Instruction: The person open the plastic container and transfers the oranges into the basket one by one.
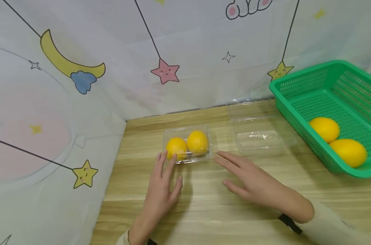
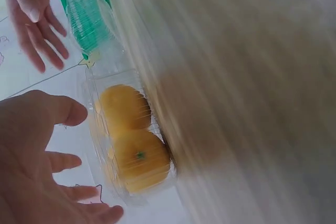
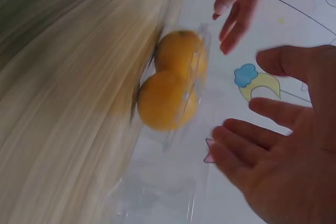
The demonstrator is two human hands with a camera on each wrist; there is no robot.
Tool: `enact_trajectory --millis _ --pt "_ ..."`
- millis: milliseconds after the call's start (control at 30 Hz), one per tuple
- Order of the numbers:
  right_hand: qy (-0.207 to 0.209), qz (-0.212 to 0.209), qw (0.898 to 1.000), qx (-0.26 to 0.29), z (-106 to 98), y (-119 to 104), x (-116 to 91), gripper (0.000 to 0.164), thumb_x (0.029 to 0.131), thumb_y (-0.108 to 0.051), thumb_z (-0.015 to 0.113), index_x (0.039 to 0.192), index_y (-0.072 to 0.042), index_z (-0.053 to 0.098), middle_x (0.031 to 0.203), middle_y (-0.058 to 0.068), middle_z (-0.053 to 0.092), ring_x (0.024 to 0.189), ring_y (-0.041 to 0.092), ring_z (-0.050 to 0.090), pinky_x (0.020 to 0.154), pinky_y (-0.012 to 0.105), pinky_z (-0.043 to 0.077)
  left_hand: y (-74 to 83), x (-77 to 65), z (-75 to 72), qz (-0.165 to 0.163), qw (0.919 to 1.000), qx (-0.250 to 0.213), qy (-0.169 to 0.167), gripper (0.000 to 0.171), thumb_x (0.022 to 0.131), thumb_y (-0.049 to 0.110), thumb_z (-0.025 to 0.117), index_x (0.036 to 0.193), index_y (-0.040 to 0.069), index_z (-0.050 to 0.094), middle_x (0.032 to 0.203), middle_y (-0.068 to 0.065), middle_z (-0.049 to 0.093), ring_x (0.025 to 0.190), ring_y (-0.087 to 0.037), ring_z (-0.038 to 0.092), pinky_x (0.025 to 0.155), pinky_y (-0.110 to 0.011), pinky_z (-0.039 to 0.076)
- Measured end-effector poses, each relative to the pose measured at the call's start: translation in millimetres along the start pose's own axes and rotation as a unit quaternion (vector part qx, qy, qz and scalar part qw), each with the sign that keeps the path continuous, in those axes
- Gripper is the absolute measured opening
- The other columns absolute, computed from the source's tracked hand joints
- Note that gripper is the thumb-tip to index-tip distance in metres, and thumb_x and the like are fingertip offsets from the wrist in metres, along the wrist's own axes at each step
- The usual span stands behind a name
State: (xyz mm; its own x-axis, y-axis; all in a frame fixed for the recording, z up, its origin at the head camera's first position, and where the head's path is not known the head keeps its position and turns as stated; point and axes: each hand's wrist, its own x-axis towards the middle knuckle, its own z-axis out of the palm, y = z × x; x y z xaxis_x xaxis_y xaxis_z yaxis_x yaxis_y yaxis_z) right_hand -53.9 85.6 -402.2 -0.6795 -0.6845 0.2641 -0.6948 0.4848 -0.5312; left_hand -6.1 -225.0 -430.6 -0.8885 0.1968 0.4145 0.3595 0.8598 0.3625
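Two oranges [image 1: 197,142] sit side by side inside a clear plastic clamshell box [image 1: 187,159] on the wooden table; its lid looks closed over them in the wrist views. My left hand [image 1: 162,190] hovers at the box's near left corner, fingers spread and nearly straight; whether a fingertip touches the box I cannot tell. To the right of the box is my right hand [image 1: 252,180], its fingers extended toward it and holding nothing. In the left wrist view a green stem mark shows on the nearer orange [image 2: 140,156].
A second clear plastic box [image 1: 259,136], standing with its lid up, lies between the filled box and a green basket [image 1: 298,132]. Two more oranges [image 1: 348,153] rest in the basket. A patterned cloth [image 1: 197,92] hangs behind and to the left of the table [image 1: 203,217].
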Motion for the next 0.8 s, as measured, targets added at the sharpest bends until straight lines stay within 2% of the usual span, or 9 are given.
enact_trajectory --millis 67,133,300,433,533,800 --pt "-0.04 0.016 0.999 0.016 3 -3 7 0.072 0.103 -0.025 0.071 0.166 -0.019 0.039 0.171 0.014 0.035 0.149 0.039 0.046 0.112 0.063 0.046 -0.6 0.9 0.0 -0.015 0.9998 0.01 -0.011 0.079 0.093 0.018 0.078 0.163 0.01 0.043 0.168 -0.029 0.032 0.154 -0.052 0.031 0.117 -0.072 0.034" --pt "-0.062 0.02 0.998 0.024 6 -4 16 0.076 0.103 -0.027 0.071 0.168 -0.022 0.033 0.174 0.015 0.027 0.153 0.04 0.041 0.113 0.065 0.044 -0.9 1.3 -0.4 -0.03 0.999 0.017 -0.027 0.08 0.094 0.02 0.078 0.164 0.012 0.04 0.169 -0.029 0.029 0.154 -0.052 0.031 0.117 -0.072 0.034" --pt "-0.057 0.015 0.998 0.031 19 -6 35 0.081 0.101 -0.029 0.074 0.168 -0.017 0.032 0.177 0.015 0.018 0.159 0.039 0.028 0.115 0.069 0.039 -0.7 2.7 -2.6 -0.046 0.9968 0.029 -0.058 0.075 0.095 0.022 0.078 0.162 0.011 0.045 0.169 -0.028 0.03 0.154 -0.052 0.031 0.112 -0.075 0.038" --pt "-0.064 0.032 0.997 0.042 27 -8 40 0.08 0.101 -0.028 0.074 0.168 -0.015 0.033 0.178 0.013 0.015 0.162 0.039 0.018 0.117 0.072 0.034 0.3 4.9 -4.6 -0.049 0.996 0.034 -0.067 0.073 0.095 0.022 0.078 0.16 0.011 0.048 0.168 -0.027 0.032 0.152 -0.052 0.035 0.108 -0.074 0.042" --pt "-0.072 0.04 0.996 0.041 31 -7 40 0.08 0.1 -0.026 0.074 0.168 -0.013 0.033 0.178 0.013 0.015 0.162 0.041 0.017 0.117 0.072 0.033 1.1 6.1 -5.5 -0.047 0.9957 0.038 -0.069 0.072 0.095 0.022 0.079 0.159 0.011 0.049 0.167 -0.027 0.035 0.15 -0.053 0.038 0.107 -0.073 0.045" --pt "-0.062 0.038 0.997 0.015 33 -5 40 0.077 0.1 -0.023 0.075 0.165 -0.009 0.037 0.176 0.013 0.023 0.16 0.04 0.024 0.12 0.065 0.035 2.4 8.2 -4.3 -0.047 0.9945 0.051 -0.079 0.072 0.095 0.023 0.079 0.159 0.009 0.049 0.166 -0.029 0.035 0.149 -0.054 0.039 0.109 -0.073 0.043"
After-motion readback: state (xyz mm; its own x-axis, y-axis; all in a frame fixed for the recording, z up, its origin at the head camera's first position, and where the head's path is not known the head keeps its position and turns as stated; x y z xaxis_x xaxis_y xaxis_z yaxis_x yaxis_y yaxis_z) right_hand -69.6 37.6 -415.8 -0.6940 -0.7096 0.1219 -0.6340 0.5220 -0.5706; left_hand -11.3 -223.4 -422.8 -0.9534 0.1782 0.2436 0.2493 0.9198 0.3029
